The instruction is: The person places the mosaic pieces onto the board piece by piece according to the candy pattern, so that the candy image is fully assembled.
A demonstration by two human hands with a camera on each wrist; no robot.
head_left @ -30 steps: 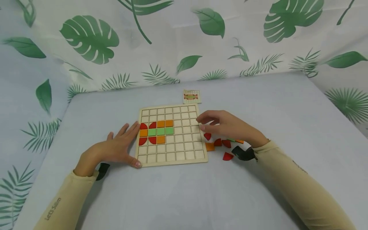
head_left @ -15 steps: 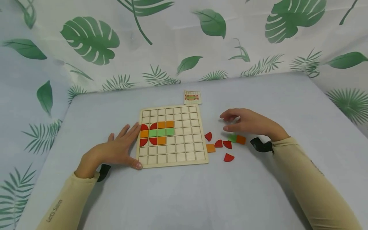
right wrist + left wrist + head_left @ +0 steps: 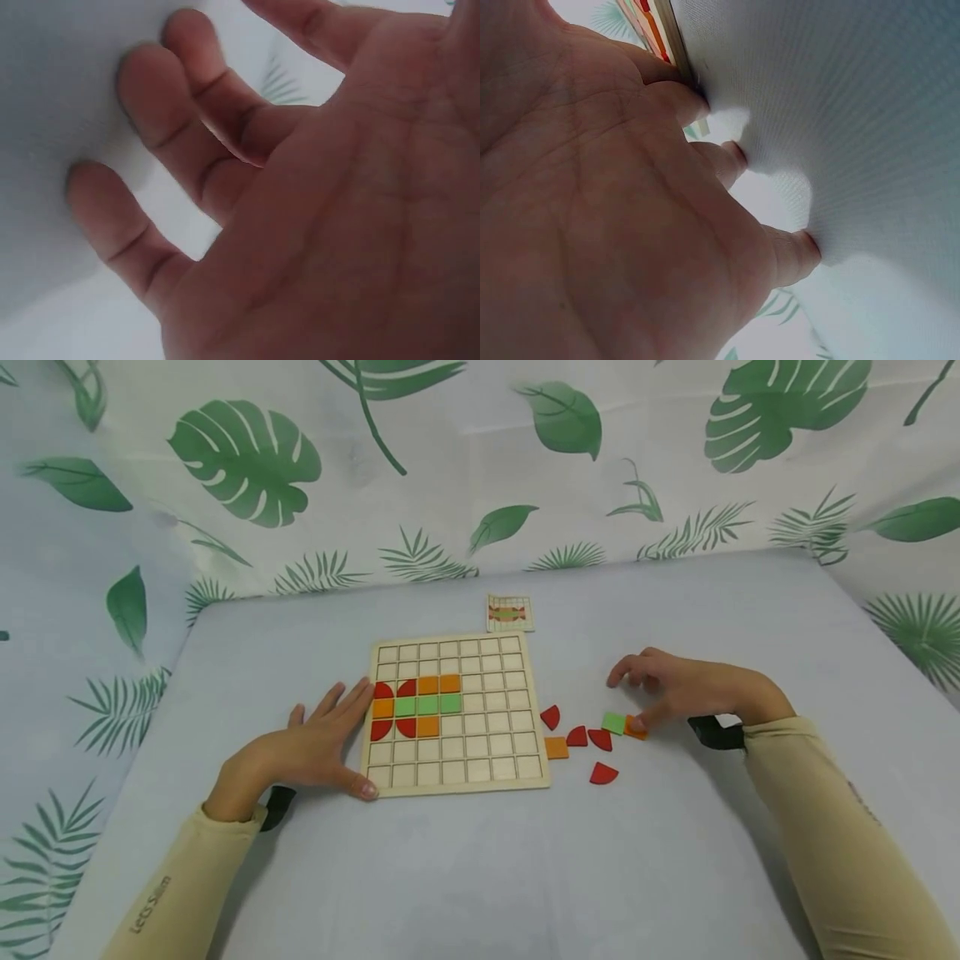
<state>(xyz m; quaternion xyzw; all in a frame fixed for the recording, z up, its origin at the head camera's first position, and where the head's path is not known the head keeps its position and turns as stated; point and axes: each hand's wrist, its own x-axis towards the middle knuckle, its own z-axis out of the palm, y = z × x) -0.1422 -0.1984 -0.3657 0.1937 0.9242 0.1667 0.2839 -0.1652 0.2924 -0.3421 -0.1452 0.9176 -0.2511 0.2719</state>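
A wooden grid board (image 3: 480, 770) lies flat on the table. On its left side sit red quarter-circle, orange square and green square tiles in several cells. My left hand (image 3: 315, 747) rests along the board's left edge, thumb at the near corner and fingers spread; the left wrist view shows fingertips on the cloth beside the board (image 3: 676, 41). Right of the board, my right hand (image 3: 697, 689) has its thumb on an orange square tile (image 3: 635, 735), partly covering it. Its other fingers reach apart from the thumb, and in the right wrist view the fingertips (image 3: 154, 82) meet the cloth.
A green square tile (image 3: 613, 723) touches the orange one. Red quarter-circle tiles (image 3: 603, 773) and another orange square tile (image 3: 557, 747) lie loose right of the board. A small pattern card (image 3: 510, 612) lies behind it. Leaf-print cloth (image 3: 450, 460) hangs at the back.
My right hand has moved right, away from the board's right edge, and its thumb has come down on the orange tile. The left hand keeps its place at the board.
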